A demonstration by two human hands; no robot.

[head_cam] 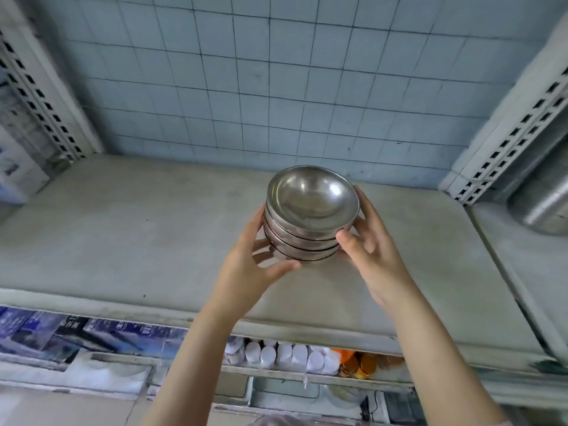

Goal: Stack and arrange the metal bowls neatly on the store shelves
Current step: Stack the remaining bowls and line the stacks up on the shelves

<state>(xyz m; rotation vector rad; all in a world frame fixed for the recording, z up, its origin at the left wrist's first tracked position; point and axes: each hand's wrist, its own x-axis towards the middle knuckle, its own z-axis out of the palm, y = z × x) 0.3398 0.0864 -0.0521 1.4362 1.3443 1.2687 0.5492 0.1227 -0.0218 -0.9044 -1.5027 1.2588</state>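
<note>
A stack of several shiny metal bowls (310, 210) sits nested, mouths up, just above the middle of a grey shelf (129, 241). My left hand (252, 259) cups the stack's left side and lower edge, thumb under the front. On the right side my right hand (365, 241) grips it, thumb on the front rims and fingers behind. The stack tilts slightly towards me. Whether its bottom touches the shelf is hidden by my fingers.
The shelf backs onto a pale blue tiled wall (276, 87), between slotted uprights at left (40, 96) and right (510, 142). Large steel vessels (547, 204) stand on the neighbouring shelf at right. Below are white bottles (285, 355), orange items (359, 364) and blue packets (61, 330).
</note>
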